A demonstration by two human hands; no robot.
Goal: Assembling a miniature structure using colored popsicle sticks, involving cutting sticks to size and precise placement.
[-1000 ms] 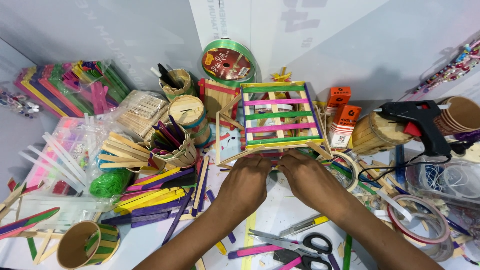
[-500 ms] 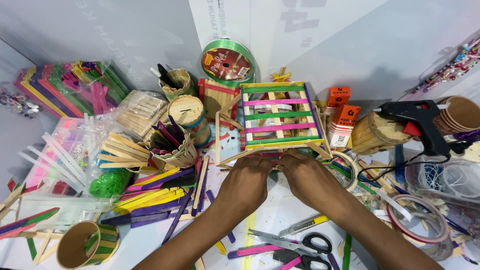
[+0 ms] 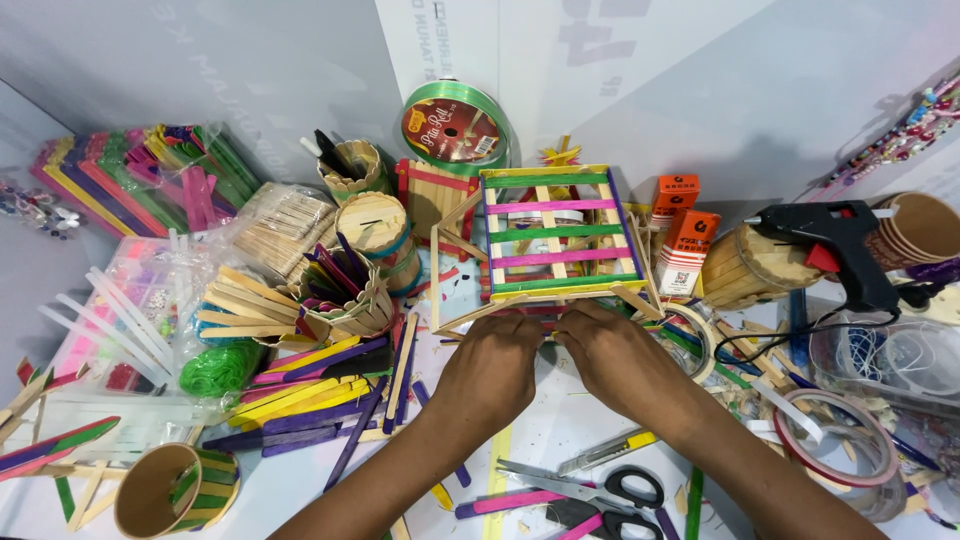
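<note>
A white table [image 3: 560, 440] is seen covered with craft supplies, with pale grey wall panels behind it. The largest piece at its centre is a small house frame of flat wooden sticks [image 3: 545, 240], boxy in shape, its sloped top made of green, pink and plain slats laid like a ladder between purple and yellow rails. Loose coloured sticks [image 3: 320, 385], smooth and flat with rounded ends, are scattered in yellow and purple to the left of it, and more are bundled in clear bags [image 3: 140, 175] at the far left. A round stick-walled cup [image 3: 350, 295] filled with dark sticks is set just left of the frame. A black glue gun [image 3: 835, 245] with a red trigger is laid to the right, near a stack of brown paper cups [image 3: 925, 230]. A green ribbon spool [image 3: 455, 125] is propped against the wall behind. Black-handled scissors [image 3: 600, 490] lie at the near edge.

The left hand [image 3: 490, 370] and the right hand [image 3: 615, 360] are held close together at the frame's near bottom edge, knuckles up. Their fingers are curled narrowly and pressed against the lower sticks; the fingertips are hidden, so what they pinch cannot be told exactly.
</note>
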